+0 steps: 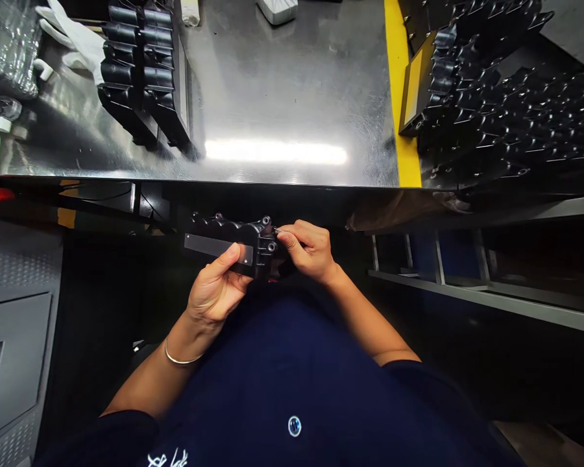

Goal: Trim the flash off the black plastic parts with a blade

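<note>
"What's on the steel table point(282, 84) from your feed?"

"Two stacked rows of black moulded parts point(143, 78), and a heap of many more point(496, 104) beyond one yellow strip point(399, 91)."

"And below the table edge?"

"Two hands. The left hand point(217, 288) grips one black part point(228, 228), thumb on a grey strip point(204, 245); the right hand point(309, 250) pinches something tiny at its end (too small for me to identify)."

Glossy black plastic housing point(228, 232), matt grey strip point(217, 249), and a shiny scratched steel tabletop point(292, 84).

Left hand point(217, 288), right hand point(309, 250), holding black plastic housing point(228, 229)
</note>
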